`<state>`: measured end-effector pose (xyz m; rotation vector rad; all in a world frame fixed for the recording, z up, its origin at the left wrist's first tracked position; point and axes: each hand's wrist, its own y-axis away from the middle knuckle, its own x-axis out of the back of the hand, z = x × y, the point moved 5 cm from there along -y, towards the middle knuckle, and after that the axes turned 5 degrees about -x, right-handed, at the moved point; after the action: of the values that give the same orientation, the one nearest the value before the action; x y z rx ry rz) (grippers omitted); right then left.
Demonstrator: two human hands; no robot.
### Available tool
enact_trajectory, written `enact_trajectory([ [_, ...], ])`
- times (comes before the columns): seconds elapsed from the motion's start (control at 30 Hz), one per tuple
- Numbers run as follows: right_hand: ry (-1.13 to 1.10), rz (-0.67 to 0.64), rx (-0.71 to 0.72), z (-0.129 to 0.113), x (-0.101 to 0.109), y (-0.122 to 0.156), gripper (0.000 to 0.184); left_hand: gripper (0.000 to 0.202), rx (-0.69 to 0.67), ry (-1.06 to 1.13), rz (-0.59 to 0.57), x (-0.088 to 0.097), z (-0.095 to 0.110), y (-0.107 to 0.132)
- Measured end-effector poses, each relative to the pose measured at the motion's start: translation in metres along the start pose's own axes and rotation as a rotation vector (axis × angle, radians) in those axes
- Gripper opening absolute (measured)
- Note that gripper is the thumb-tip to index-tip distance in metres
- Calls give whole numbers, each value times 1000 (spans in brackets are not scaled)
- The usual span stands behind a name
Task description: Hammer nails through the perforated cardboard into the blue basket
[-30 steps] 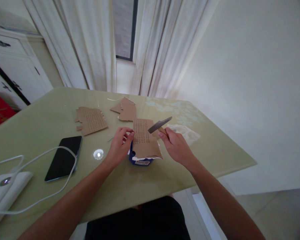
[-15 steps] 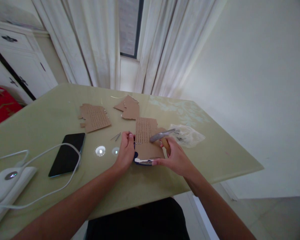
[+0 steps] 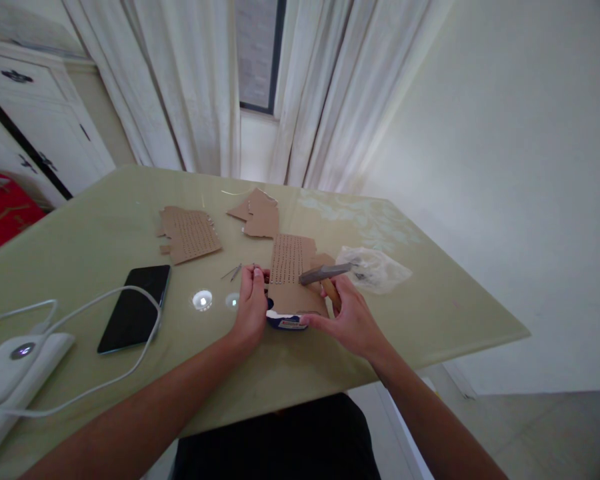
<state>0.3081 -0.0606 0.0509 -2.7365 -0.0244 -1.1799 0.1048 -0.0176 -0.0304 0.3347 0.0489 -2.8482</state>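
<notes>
A piece of brown cardboard [image 3: 293, 260] with rows of small dark marks lies in front of me, on top of a dark blue and white object [image 3: 286, 321] that shows along its near edge. My left hand [image 3: 253, 303] is closed at the cardboard's left edge; its fingertips are partly hidden. In my right hand [image 3: 353, 313] is a hammer [image 3: 325, 273] with a wooden handle and a grey metal head. The head rests on or just over the marked rows; I cannot tell which. My right thumb lies by the blue and white object.
More cardboard pieces, one marked [image 3: 193, 233] and one torn [image 3: 260, 215], lie farther back. Thin metal pins [image 3: 235, 272] sit left of my left hand. A clear plastic bag [image 3: 375, 269] is at right. At left are a phone [image 3: 135, 310], a white cable and a power strip [image 3: 35, 380].
The hammer head has turned slightly in my right hand. The near edge of the blue and white object has tipped, showing more of its blue side. My left hand has shifted slightly left.
</notes>
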Motion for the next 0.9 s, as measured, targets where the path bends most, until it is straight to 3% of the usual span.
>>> enact_trajectory([
  [0.23, 23, 1, 20, -1, 0, 1, 66, 31, -81, -69, -46, -2, 8, -2],
  [0.4, 32, 2, 3, -2, 0, 2, 79, 23, -384, -271, 2, 11, 37, -15],
  [0.5, 24, 4, 19, -2, 1, 2, 86, 22, -536, -399, -136, 10, 51, -22],
  [0.6, -4, 3, 35, -2, 0, 2, 86, 21, -561, -452, -318, 6, 54, -27],
  [0.9, 23, 7, 29, -3, 1, 2, 84, 23, -567, -534, -419, 4, 51, -27],
])
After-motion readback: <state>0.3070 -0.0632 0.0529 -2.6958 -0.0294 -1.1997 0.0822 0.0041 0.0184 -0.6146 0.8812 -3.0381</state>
